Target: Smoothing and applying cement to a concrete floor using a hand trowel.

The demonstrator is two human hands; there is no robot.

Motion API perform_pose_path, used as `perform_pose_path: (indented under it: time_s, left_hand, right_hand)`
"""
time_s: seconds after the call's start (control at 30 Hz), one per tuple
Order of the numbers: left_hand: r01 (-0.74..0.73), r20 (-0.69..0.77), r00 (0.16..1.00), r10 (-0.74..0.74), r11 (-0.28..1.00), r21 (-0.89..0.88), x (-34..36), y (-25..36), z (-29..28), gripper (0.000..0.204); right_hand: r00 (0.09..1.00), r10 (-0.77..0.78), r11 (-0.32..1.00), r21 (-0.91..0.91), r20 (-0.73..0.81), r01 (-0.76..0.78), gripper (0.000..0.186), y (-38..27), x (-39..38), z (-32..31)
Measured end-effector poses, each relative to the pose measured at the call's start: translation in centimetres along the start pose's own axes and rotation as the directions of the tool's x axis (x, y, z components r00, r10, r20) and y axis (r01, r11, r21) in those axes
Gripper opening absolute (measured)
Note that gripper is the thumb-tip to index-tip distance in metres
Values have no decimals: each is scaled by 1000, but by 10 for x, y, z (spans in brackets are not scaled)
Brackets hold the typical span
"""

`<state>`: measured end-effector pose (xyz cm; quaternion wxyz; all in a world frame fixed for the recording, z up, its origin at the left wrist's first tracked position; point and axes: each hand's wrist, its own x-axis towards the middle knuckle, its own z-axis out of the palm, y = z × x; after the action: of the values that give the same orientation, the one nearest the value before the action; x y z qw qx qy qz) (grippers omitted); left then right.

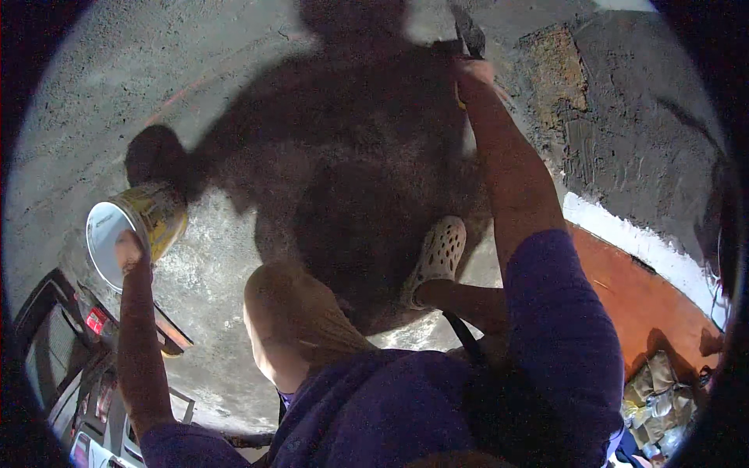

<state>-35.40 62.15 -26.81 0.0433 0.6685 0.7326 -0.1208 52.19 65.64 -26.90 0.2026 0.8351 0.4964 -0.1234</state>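
My left hand (129, 251) is closed on the rim of a bucket (162, 214), white inside and yellow-patterned outside. The bucket is tilted, its mouth facing toward me; its contents cannot be made out. Far forward on the right, my right hand (476, 72) is wrapped round the handle of a trowel (469, 33). Its dark blade points forward, close to the grey cement surface (538, 23). Whether the blade touches that surface cannot be told. My shadow covers much of the area between the two hands.
A rough brownish patch (558, 74) lies in the grey surface, right of the trowel. An orange-brown panel (640, 300) with a white edge (647, 242) is at right. Bags (659, 398) sit at lower right. A dark chair (58, 351) stands at lower left. My shoe (441, 253) is on the floor.
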Motion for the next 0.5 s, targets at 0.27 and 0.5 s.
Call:
perform_pose_path:
  time_s: [0.27,0.5]
  left_hand:
    - [-201,6,979,202,970,137,2,-5,9,33]
    - [310,110,949,-297,801,-512,-12,22,-12,36]
  right_hand:
    - [494,-531,834,528,689,160,17,-6,-16,-53]
    - [929,160,907,422,-333,-5,41,39,-45,2]
